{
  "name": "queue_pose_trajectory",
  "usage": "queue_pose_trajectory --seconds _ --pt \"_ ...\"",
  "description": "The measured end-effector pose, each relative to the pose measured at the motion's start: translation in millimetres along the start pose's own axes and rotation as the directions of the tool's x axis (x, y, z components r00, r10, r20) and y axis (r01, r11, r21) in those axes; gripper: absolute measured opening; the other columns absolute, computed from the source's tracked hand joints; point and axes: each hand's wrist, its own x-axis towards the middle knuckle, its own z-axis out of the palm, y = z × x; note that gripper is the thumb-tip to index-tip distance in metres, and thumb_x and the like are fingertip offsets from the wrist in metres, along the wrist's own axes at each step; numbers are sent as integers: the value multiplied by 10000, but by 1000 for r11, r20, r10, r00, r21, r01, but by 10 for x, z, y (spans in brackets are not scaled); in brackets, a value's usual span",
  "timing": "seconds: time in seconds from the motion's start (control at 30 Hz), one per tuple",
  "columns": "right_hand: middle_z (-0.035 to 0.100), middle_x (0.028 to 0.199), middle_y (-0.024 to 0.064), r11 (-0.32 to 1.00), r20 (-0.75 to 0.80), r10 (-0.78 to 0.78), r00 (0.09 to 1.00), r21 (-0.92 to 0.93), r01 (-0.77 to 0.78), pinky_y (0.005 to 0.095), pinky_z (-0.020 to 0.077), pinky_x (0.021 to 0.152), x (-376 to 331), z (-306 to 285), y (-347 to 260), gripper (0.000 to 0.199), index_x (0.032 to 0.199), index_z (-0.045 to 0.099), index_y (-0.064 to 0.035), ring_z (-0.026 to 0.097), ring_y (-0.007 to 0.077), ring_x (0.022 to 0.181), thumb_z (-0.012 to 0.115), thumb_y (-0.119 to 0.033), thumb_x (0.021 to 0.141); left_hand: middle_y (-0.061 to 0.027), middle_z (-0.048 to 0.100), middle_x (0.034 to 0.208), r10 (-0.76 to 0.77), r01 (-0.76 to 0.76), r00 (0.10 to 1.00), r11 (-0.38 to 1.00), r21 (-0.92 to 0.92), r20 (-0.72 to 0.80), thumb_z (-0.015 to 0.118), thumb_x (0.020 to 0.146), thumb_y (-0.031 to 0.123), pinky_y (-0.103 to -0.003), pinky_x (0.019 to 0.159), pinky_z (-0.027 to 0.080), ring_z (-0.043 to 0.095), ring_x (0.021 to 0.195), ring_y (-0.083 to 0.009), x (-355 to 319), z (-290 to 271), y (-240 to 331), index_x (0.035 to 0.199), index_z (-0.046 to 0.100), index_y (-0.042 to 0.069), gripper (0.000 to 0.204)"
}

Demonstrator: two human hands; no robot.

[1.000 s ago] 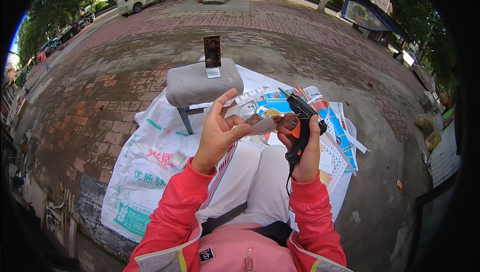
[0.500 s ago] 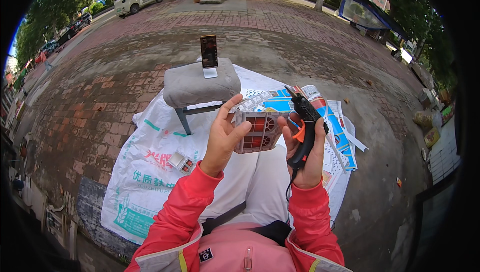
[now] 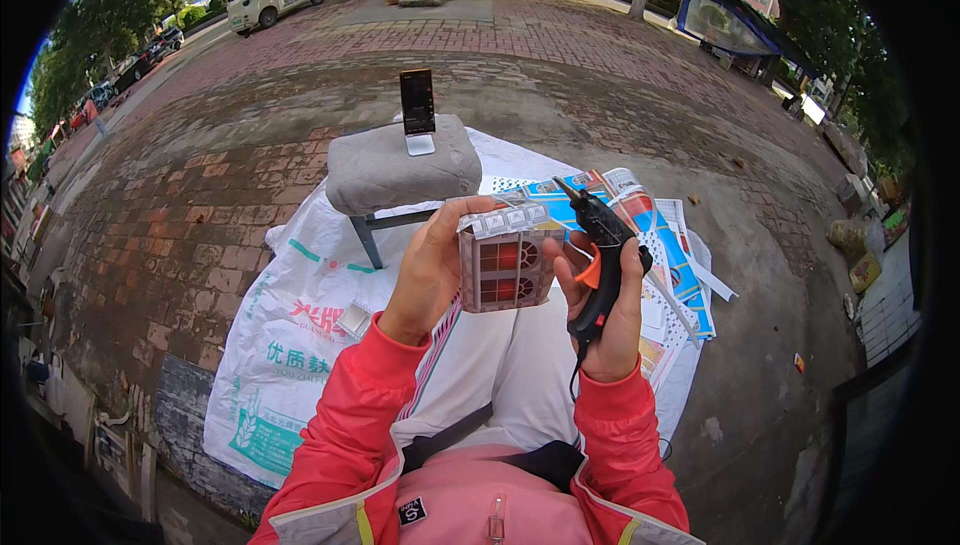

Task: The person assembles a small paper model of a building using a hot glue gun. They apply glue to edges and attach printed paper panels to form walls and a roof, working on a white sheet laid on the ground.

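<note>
My left hand (image 3: 436, 263) grips the left side of a small paper model house (image 3: 508, 270), its front printed with red-lit windows. A grey roof-like strip (image 3: 508, 219) lies along the model's top edge. In my right hand (image 3: 612, 310) is a black hot glue gun (image 3: 602, 245) with an orange trigger, its nozzle pointing up and to the left. My right fingertips are close to the model's right side; whether they touch it I cannot tell. The cord hangs down from the glue gun's handle.
A phone (image 3: 418, 105) on a white stand rests on a grey padded stool (image 3: 400, 170). Printed card sheets (image 3: 690, 285) and strips lie to the right on a white woven sack (image 3: 270, 365). A small paper piece (image 3: 353, 321) lies on the sack at left. Brick paving surrounds it.
The paper model has turned more upright, with its top strip now folded over the upper edge. My left hand has shifted left and lower; the glue gun has moved slightly left.
</note>
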Motion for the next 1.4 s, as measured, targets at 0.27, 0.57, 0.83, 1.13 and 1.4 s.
queue_pose_trajectory --seconds 0.27,0.57,0.83,1.13,1.4 --pt "637 1081 127 999 -24 12 1000 31 -11 307 567 889 -2 -7 -2 544 1229 552 28 635 340 1085 508 -453 981 -95 615 1121 -11 13 999 997 77 -35 599 968 196 -291 898 493 604 1015 -141 -28 -57 -39 1213 505 18 317" --pt "670 1045 163 998 -50 9 999 -59 -12 298 607 822 -62 47 26 529 1205 559 44 658 347 1041 496 -435 989 -79 621 1133 2 2 992 999 33 -129 550 988 181 -292 884 504 615 988 -139 13 -73 -12 1229 534 20 291" --pt "645 1076 144 993 -7 10 1000 -118 -11 328 542 913 -73 64 9 535 1208 552 36 642 327 1077 493 -448 987 -63 611 1130 33 -31 999 990 136 -12 579 973 171 -287 903 500 598 1023 -124 -88 -69 19 1171 568 6 258" --pt "678 1028 149 996 -26 2 1000 -89 -4 290 593 838 -73 42 15 517 1175 586 28 670 321 1021 491 -445 990 -86 599 1142 56 -56 998 920 388 10 666 897 28 -270 863 526 596 1010 -117 -160 -31 82 1149 562 -12 276" --pt "657 1088 149 985 18 12 1000 -170 -9 341 530 924 -133 2 23 551 1235 552 36 650 317 1058 493 -451 985 -85 610 1123 53 -57 998 916 398 20 678 887 33 -267 881 514 606 1011 -126 -206 -13 126 1144 573 -20 282"
